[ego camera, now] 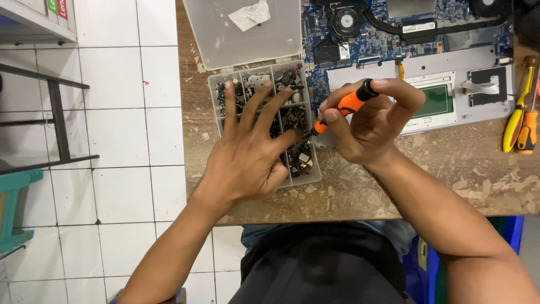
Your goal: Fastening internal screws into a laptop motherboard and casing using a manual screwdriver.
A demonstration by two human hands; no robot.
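Note:
My left hand (250,149) lies flat with fingers spread over a clear compartmented parts box (309,175) filled with several small screws and metal bits. My right hand (368,121) grips an orange-and-black screwdriver (351,103), its tip pointing down-left towards the box's right edge. Just behind my right hand lies an opened laptop (450,67) with its blue circuit board, fan and grey palm-rest frame exposed.
The box's clear hinged lid (242,31) lies open at the back. Yellow and orange screwdrivers (522,121) rest at the right of the worn wooden table (439,174). White tiled floor and a dark metal frame (56,112) lie to the left.

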